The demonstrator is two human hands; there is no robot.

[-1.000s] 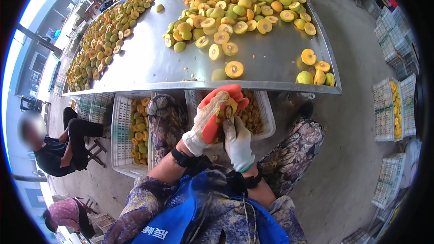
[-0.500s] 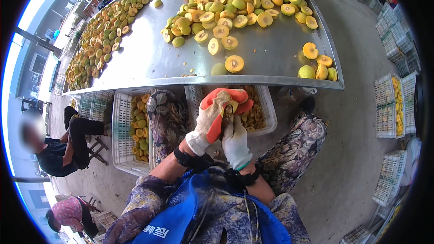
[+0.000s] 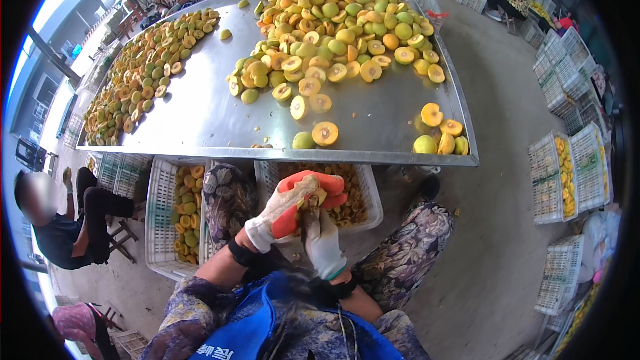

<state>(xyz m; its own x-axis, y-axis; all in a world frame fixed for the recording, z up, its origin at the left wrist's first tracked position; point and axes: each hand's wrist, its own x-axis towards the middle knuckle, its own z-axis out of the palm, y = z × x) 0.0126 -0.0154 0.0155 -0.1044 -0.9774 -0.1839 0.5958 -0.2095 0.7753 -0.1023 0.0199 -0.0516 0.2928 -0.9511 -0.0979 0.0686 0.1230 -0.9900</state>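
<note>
Left hand (image 3: 290,207), in a pale glove with an orange-red palm, is curled around a yellowish fruit piece (image 3: 321,197). Right hand (image 3: 324,240), in a white glove, has its fingers drawn in against the near side of the same piece; something dark lies at its fingertips, too blurred to name, and whether the right fingers close on it I cannot tell.

Position: the fruit piece is on the near side of the metal table (image 3: 220,110), over a white crate (image 3: 377,212) that holds cut fruit (image 3: 353,193). A second crate (image 3: 159,227), with fruit halves inside, stands to the left, beyond the left knee (image 3: 223,200).

Risks (judgement):
1. Slip. Flesh is probably wet and the gloves look stained; a loose left grip could let the piece shoot out. Below is the crate, but a sideways escape to the near right would likely end on the floor (image 3: 493,240).
2. Injury. If the dark item is a blade or point, pressure toward the left palm could pierce the glove. Both hands work very close together, and the fingers mask the contact.
3. Crushing. Too hard a squeeze may tear soft flesh.
4. Knock. A cut half (image 3: 325,133) and a greenish fruit (image 3: 303,141) sit just inside the table's near edge; a careless reach could push them against the rim or over it.
</note>
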